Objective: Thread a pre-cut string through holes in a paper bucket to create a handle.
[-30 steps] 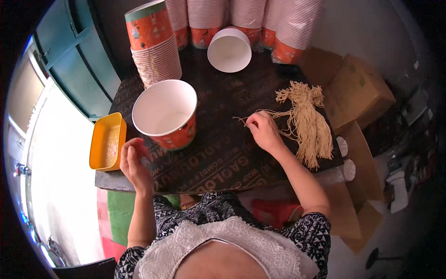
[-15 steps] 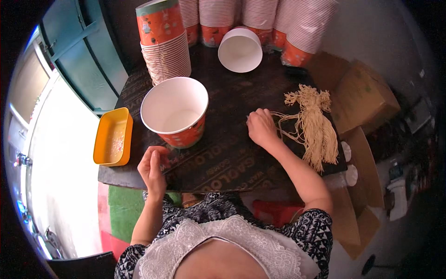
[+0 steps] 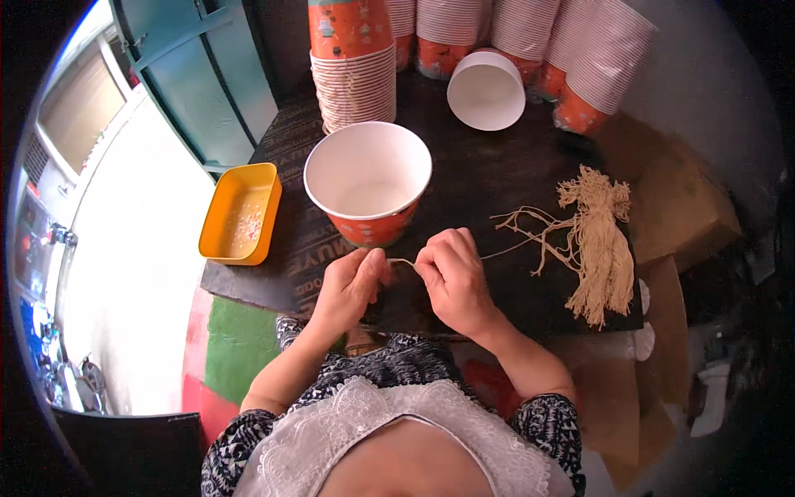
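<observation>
Just in front of the near table edge, a thin cream string (image 3: 402, 261) runs between my two hands. My left hand (image 3: 346, 288) pinches one end of it, fingers closed. My right hand (image 3: 457, 280) is closed on it too, and a loose tail of string trails out to the right. Behind my hands stands an orange printed paper bucket (image 3: 383, 225) with a white inside, upright and with nothing seen in it. A bundle of cream strings (image 3: 603, 257) lies at the right, several strands straying left from it.
At the left sits a yellow plastic tray (image 3: 267, 219) with small pale and pink bits in it. A tall stack of paper buckets (image 3: 356, 87) stands behind the single bucket. Another bucket (image 3: 486, 95) lies tipped near wrapped stacks (image 3: 523, 29). Cardboard boxes (image 3: 691, 199) are beyond the right edge.
My right hand has come left from beside the string bundle, drawing a string with it. My left hand has moved right and now grips that string. The view has shifted left.
</observation>
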A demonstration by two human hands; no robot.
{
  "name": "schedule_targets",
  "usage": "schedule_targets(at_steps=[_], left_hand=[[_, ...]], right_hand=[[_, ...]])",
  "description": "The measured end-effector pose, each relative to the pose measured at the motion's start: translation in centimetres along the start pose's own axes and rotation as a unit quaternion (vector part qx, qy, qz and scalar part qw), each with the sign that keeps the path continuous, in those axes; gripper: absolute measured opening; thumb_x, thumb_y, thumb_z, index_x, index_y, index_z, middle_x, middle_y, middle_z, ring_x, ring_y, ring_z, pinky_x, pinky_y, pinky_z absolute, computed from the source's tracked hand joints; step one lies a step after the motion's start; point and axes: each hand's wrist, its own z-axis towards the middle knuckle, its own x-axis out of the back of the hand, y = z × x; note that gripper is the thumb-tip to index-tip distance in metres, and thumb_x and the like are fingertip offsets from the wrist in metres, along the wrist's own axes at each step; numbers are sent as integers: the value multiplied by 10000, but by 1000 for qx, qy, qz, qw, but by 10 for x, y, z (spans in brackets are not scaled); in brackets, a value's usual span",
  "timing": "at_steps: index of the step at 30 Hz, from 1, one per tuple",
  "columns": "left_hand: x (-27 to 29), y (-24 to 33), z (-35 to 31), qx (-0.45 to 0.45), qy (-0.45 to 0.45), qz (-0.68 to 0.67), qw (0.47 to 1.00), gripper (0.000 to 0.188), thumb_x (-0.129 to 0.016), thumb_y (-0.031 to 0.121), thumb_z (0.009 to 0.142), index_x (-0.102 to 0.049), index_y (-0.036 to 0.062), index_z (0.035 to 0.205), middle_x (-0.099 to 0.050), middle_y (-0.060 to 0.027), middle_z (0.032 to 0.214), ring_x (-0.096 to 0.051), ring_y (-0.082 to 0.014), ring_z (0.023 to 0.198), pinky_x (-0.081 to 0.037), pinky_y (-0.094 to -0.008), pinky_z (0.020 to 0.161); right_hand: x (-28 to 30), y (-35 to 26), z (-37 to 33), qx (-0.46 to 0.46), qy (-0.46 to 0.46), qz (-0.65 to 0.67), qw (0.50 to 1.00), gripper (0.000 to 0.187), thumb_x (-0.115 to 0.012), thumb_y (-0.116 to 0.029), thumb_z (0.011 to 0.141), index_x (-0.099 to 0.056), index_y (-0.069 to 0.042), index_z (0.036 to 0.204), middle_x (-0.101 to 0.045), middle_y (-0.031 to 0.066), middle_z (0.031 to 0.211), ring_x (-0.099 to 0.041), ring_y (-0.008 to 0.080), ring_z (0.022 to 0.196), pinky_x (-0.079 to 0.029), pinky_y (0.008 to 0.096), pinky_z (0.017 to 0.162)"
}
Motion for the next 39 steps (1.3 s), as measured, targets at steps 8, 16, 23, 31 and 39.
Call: schedule_targets(at_steps=[8, 16, 23, 31, 39], left_hand=[[-3, 6, 2, 47, -63, -64, 995, 409, -487, 343, 956, -519, 55, 667, -482, 17, 547, -415, -70, 470, -313, -220, 426], [-2, 5, -3, -16, -9, 36, 999, 290, -543, 189, 933, -507, 16, 704, -458, 21, 585, -411, -51, 552, -344, -231, 474], [7, 10, -7, -25, -69, 72, 995, 150, -546, 106, 906, -508, 6, 800, -472, -1, 652, -434, -72, 601, -377, -249, 516], [18, 21, -11, -21, -32, 39, 998, 56, -523, 51, 892, -512, 13, 851, -486, -9, 677, -449, -76, 606, -393, -239, 529], [26, 35, -11, -120, 81, 73, 987, 80, -530, 47, 903, -526, 3, 837, -471, 25, 678, -405, -39, 618, -353, -203, 536]], right_hand=[[-3, -11, -1, 9, 5, -8, 1000, 135, -611, 48, 725, -507, -18, 779, -512, 112, 819, -492, 293, 778, -418, 359, 677], [-15, -18, -18, -209, -23, 170, 963, 69, -576, -56, 868, -537, -1, 857, -556, 79, 676, -535, 124, 582, -418, 270, 516], [-13, -24, -17, -237, -67, 217, 944, 88, -608, -74, 855, -569, 3, 836, -526, 27, 610, -456, 19, 590, -390, 232, 497], [-21, -28, -19, -193, 10, 159, 968, 72, -613, -12, 823, -550, -8, 789, -500, 12, 573, -435, 19, 520, -349, 225, 438], [-32, -19, 6, -181, 164, 93, 965, 99, -620, -16, 825, -539, -20, 770, -494, 12, 557, -448, 44, 481, -361, 231, 438]])
